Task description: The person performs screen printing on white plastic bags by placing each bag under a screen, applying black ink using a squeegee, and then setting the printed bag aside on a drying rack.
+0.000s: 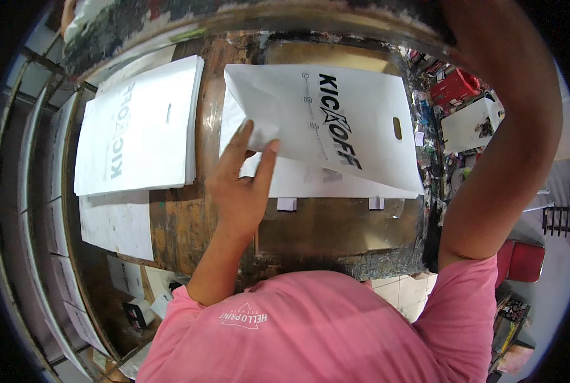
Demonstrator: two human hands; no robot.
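A white plastic bag point(361, 108) with black print and a punched oval handle hole lies on the work board point(330, 230) in front of me. Its left edge is lifted and curled, and my left hand point(241, 175) grips it there between thumb and fingers. Beneath the raised part shows more white material with the same kind of print. My right arm reaches up past the top right, beside an ink-smeared frame point(266, 16) tilted up across the far side. The right hand itself is beyond the picture's edge.
A stack of similar printed white bags point(138, 127) is on the wooden table point(189, 217) at left, over a white sheet point(116, 220). Small pale tabs point(287, 204) mark the board's near edge. Metal racks point(30, 159) stand far left; a red container point(454, 87) sits right.
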